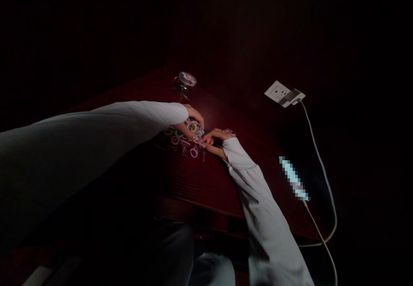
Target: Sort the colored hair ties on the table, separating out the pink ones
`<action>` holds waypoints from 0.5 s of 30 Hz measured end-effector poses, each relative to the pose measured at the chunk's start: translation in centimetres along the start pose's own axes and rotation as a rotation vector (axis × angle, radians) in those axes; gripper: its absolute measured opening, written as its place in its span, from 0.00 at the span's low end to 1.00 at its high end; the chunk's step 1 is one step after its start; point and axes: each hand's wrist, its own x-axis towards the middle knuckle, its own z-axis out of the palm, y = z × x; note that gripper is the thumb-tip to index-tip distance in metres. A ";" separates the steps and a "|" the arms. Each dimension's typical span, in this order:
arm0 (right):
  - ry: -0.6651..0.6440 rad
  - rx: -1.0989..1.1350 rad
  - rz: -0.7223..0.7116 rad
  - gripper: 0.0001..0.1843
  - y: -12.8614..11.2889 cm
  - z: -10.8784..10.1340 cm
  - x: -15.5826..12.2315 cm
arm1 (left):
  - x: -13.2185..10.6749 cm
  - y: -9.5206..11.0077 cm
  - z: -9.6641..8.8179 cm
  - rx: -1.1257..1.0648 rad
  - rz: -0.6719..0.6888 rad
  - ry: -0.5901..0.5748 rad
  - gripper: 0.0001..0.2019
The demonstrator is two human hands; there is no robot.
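Observation:
The scene is very dark. A pile of small coloured rings and clips [185, 141] lies on a dark red wooden table [206, 182]. My left hand [192, 122] rests over the pile, fingers curled, with several coloured rings against its palm. My right hand [215, 140] meets it from the right, fingertips pinched together at a small pink piece [197, 139] between the two hands. Both arms wear light grey sleeves.
A small clear jar with a patterned lid [185, 84] stands behind the hands. A white wall socket with a plugged-in charger [285, 94] sits at the right, its cable [322, 169] running down to a lit phone [293, 178] on the table's right side.

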 end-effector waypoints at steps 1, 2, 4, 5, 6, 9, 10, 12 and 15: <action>0.005 0.007 0.011 0.16 -0.1 0.0 0.0 | 0.0 0.0 0.1 0.004 -0.009 0.015 0.21; 0.012 0.016 0.024 0.17 -0.3 -0.1 0.0 | 0.1 0.1 0.2 0.006 -0.017 0.030 0.20; 0.028 0.030 0.050 0.18 -0.6 -0.3 0.0 | 0.2 0.0 0.4 0.003 -0.029 0.050 0.19; 0.038 0.033 0.063 0.19 -0.8 -0.4 -0.1 | 0.3 -0.1 0.4 -0.003 -0.032 0.052 0.18; 0.050 0.034 0.073 0.19 -0.9 -0.5 -0.1 | 0.3 -0.3 0.4 -0.012 -0.034 0.049 0.18; 0.071 0.026 0.088 0.21 -1.2 -0.7 -0.1 | 0.4 -0.7 0.4 -0.040 -0.043 0.028 0.18; 0.072 0.019 0.093 0.21 -1.2 -0.7 -0.1 | 0.4 -0.7 0.4 -0.042 -0.052 0.024 0.18; 0.068 0.001 0.106 0.22 -1.1 -0.6 0.0 | 0.3 -0.6 0.3 -0.034 -0.076 0.029 0.18; 0.067 -0.012 0.115 0.21 -0.9 -0.6 0.0 | 0.2 -0.1 0.1 -0.010 -0.096 0.032 0.17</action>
